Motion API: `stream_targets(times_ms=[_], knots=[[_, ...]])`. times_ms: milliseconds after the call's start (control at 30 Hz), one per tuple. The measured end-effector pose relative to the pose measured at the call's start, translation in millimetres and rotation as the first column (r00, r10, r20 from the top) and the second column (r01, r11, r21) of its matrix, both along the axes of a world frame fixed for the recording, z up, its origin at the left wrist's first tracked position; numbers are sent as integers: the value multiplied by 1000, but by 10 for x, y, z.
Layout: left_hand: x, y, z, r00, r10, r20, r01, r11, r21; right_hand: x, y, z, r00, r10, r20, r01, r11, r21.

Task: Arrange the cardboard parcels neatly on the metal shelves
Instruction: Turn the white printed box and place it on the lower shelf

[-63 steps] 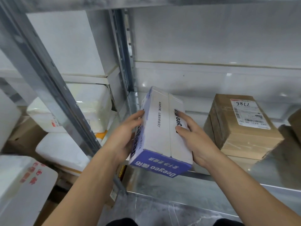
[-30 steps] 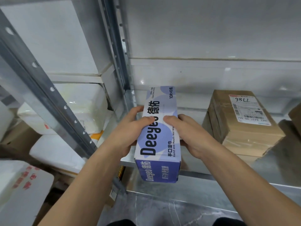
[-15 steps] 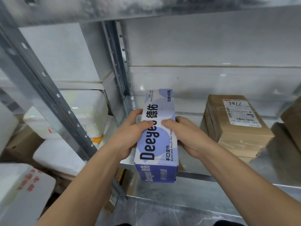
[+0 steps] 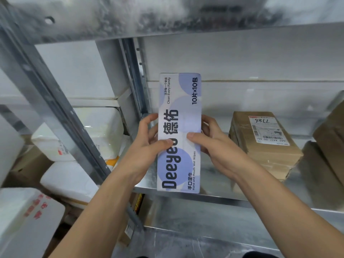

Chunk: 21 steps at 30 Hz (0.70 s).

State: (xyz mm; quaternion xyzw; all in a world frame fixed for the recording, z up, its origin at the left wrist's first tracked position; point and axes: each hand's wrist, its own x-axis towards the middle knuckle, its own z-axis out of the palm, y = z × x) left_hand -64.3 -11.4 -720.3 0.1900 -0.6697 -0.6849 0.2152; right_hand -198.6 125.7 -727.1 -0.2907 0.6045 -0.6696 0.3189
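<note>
The long wet-wipes box, a closed carton of smooth white and lilac printed card marked "Deeyeo", was held lengthwise above the left end of the galvanised metal shelf, its near end over the shelf's front lip. Its contents could not be seen, nor whether its underside touched the shelf. The left hand had a grip on the box's left edge, thumb pressed on the top face and fingers curled round the side. The right hand gripped the opposite edge the same way.

To the right, well apart from it, a taped brown cardboard parcel with a white shipping label lay flat on the shelf. Another brown parcel was cut off at the frame edge. Beyond the perforated steel upright, white foam boxes were stacked, their markings blurred.
</note>
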Motion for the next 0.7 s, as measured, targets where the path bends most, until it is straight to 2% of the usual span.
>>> stream_targets(times_ms=[267, 367, 533, 700], knots=[[45, -40, -50, 1000, 3, -24, -4, 997, -73, -7, -27, 145, 982, -21, 187, 33, 998, -58], [56, -67, -46, 998, 13, -69, -15, 999, -30, -9, -34, 166, 979, -38, 202, 47, 998, -41], [65, -55, 13, 991, 44, -126, -26, 989, 147, 21, -26, 252, 972, -69, 226, 83, 995, -53], [100, -31, 141, 996, 82, -37, -72, 973, 217, 67, -70, 304, 980, -70, 187, 67, 997, 25]])
